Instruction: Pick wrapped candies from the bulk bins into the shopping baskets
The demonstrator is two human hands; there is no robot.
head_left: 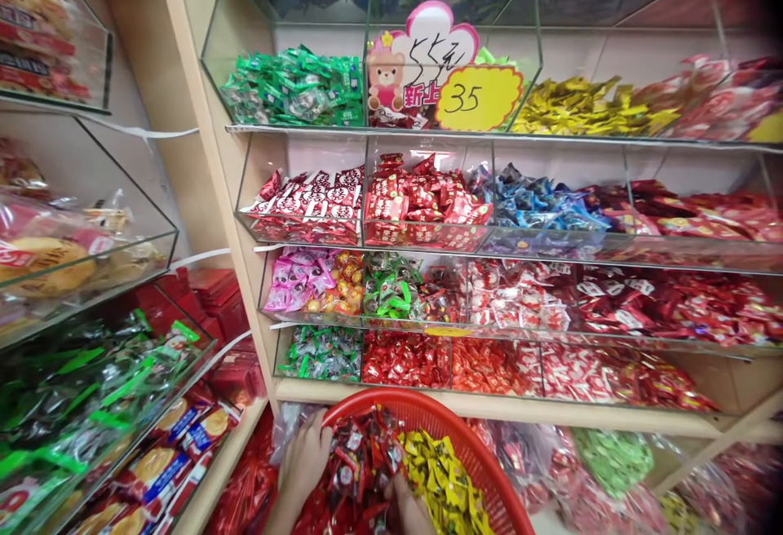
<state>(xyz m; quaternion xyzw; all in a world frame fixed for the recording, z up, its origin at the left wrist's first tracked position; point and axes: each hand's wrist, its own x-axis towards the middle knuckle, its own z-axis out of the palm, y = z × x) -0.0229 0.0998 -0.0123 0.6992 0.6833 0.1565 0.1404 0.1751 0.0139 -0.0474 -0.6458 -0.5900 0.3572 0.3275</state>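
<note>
A red plastic basket (pixel 483 457) sits low in the middle of the view, filled with red-wrapped candies (pixel 358 453) and yellow-wrapped candies (pixel 444 478). My left hand (pixel 304 457) grips the basket's left rim, fingers curled over the edge beside the red candies. My right hand (pixel 411 510) is down inside the basket at the bottom edge of the view, resting among the candies; whether its fingers hold any is hidden.
Tiered clear acrylic bins (pixel 428 233) of wrapped sweets rise in front: green, red, blue, yellow, pink. A yellow price tag reading 35 (pixel 478 98) stands on the top tier. More bins of packaged cakes (pixel 79 258) line the left. Bagged sweets (pixel 612 457) lie below at right.
</note>
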